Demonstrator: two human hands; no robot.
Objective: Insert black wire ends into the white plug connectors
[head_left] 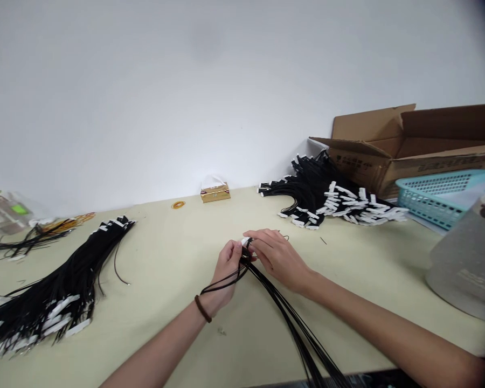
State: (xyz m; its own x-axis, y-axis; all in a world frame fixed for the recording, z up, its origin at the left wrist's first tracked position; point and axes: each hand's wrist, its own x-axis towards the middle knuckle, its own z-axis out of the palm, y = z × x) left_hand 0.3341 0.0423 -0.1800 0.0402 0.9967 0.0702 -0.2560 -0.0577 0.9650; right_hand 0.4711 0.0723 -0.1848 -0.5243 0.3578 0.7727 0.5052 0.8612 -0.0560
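My left hand (pixel 227 269) pinches a white plastic connector (pixel 246 242) at the end of a bundle of black wires (pixel 285 304). Curled fingers of my right hand (pixel 278 257) meet the same connector from the other side, close to where the wires enter it; the fingertips are partly hidden. From there the wires run down over the table's front edge, and a few loop round by my left wrist. A large bundle of black wires with white connectors (pixel 78 264) lies to the left of my hands.
Another heap of wired connectors (pixel 327 194) lies at the back right, before an open cardboard box (pixel 364 156). A turquoise basket (pixel 428 205) and a grey container (pixel 464 269) stand at the right. By the wall are a tissue box (pixel 215 193) and rubber bands (pixel 178 205).
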